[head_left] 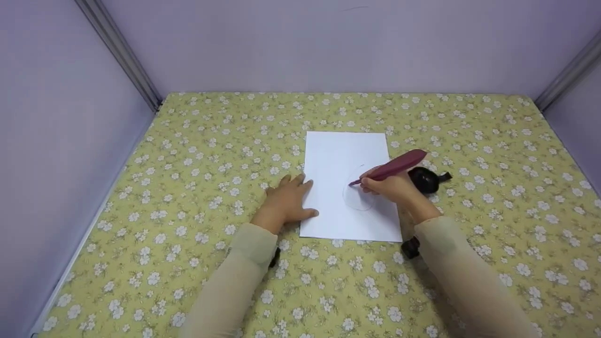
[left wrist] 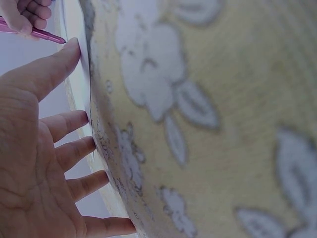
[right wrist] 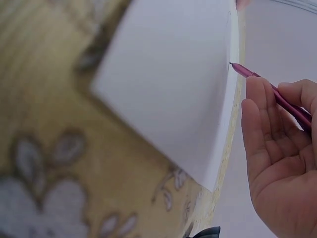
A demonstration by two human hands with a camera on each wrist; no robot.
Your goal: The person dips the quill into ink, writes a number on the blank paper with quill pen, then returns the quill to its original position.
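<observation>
A white sheet of paper (head_left: 328, 155) lies on the flowered cloth in the head view, bearing a faint, thin curved outline. My right hand (head_left: 389, 187) pinches a dark red feather-shaped pen (head_left: 399, 163) between thumb and fingers. The pen's tip meets the paper within that outline's upper left part; in the right wrist view the pen (right wrist: 285, 101) slants down to the sheet. With fingers spread, my left hand (head_left: 286, 199) rests at the sheet's left edge, its thumb and some fingertips on the paper. Its palm and fingers show in the left wrist view.
A yellow tablecloth with white flowers (head_left: 197, 188) covers the table. Just right of my right hand sits a rounded black object (head_left: 425, 180) with a short tab. Pale walls (head_left: 328, 51) stand behind and at both sides, with metal posts (head_left: 124, 54) at the corners.
</observation>
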